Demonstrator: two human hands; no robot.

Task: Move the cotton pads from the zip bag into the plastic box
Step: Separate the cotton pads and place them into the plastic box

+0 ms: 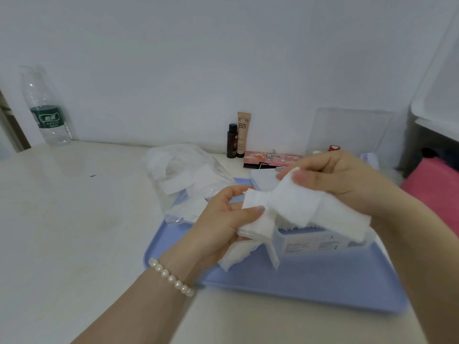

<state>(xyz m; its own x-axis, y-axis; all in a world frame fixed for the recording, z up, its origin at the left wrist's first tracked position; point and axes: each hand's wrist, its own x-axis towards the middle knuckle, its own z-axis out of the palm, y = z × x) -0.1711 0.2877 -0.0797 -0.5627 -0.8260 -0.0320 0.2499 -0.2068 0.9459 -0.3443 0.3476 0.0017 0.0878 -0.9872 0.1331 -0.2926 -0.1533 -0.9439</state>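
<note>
left hand [221, 219], pearl bracelet [171, 278] at the wrist, and right hand [335, 177] both have fingers pinching a bunch of white square cotton pads [298, 207] above the clear plastic box [320, 244]; beyond the left fingers lies the clear zip bag [186, 175]. square the stack, then lower it flat inside.

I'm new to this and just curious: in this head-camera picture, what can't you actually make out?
- Plastic box: its inside is hidden by the cotton pads that the left hand and right hand hold over it.
- Zip bag: the pad count inside is blurred.
- Box label: print too small.
- Blue tray: right side covered by the right forearm.
</note>
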